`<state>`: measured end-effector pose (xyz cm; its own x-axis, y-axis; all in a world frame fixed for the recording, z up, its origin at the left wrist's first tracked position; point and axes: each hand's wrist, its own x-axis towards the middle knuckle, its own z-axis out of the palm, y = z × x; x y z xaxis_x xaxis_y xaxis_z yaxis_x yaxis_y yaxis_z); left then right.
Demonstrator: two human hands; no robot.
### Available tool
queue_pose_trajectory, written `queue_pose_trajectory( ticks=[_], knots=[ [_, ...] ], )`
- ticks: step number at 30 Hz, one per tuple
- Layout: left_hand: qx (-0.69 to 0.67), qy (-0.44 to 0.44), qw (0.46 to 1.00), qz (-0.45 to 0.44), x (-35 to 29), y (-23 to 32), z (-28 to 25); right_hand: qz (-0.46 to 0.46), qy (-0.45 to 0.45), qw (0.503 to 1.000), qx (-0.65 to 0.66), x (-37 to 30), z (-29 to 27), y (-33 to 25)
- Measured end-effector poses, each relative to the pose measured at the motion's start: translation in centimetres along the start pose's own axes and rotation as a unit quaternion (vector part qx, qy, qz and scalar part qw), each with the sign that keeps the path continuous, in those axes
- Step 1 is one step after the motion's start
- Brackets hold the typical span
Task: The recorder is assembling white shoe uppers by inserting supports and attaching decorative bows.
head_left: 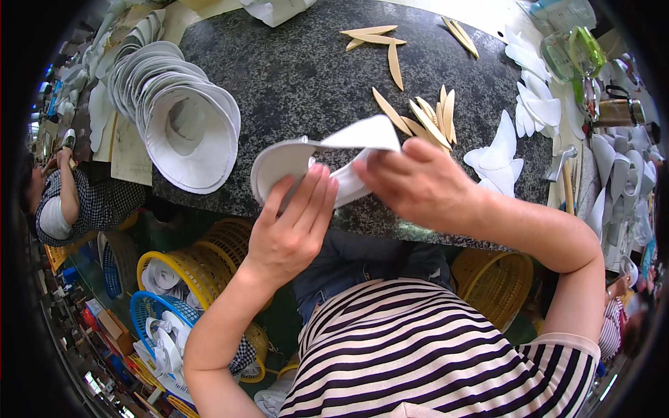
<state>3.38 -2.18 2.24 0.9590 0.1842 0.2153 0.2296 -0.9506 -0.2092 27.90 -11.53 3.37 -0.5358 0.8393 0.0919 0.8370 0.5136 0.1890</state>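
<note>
A white shoe upper [279,167], bent into an open loop, is between my hands above the near edge of the dark speckled table [293,83]. My left hand [296,226] grips its near side, with fingers laid along the outer face. At the right end of the loop, my right hand [425,182] is closed on the upper; its fingertips are somewhat blurred. To the left, a curved stack of white uppers [195,136] leans nested together. Just beyond my right hand lie several beige, leaf-shaped strips [433,120].
White cut pieces [496,161] lie at the table's right side, near a hammer [563,167] and a green-handled tool [585,52]. Below the table stand a yellow basket [146,261] and a blue basket [139,306] holding white pieces. Another person [90,202] sits at far left.
</note>
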Motion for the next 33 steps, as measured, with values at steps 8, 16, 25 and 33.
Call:
queue_pose_trajectory(
  ticks=[8, 16, 25, 33],
  knots=[
    [-0.172, 0.063, 0.982, -0.049, 1.7, -2.2, 2.2, -0.004, 0.006, 0.998, 0.067, 0.1, 0.5, 2.3],
    [-0.258, 0.049, 0.963, -0.066, 4.0, -2.9, 1.2, 0.057, 0.043, 0.984, 0.165, 1.7, 1.1, 1.9],
    [-0.243, 0.075, 0.965, -0.062, 5.0, -2.6, 2.1, 0.052, 0.117, 0.978, 0.164, 1.1, 1.7, 1.7],
    [-0.148, 0.036, 0.987, -0.043, 5.0, -1.8, 2.0, 0.083, 0.012, 0.989, 0.122, -0.1, 0.7, -0.1]
  ],
)
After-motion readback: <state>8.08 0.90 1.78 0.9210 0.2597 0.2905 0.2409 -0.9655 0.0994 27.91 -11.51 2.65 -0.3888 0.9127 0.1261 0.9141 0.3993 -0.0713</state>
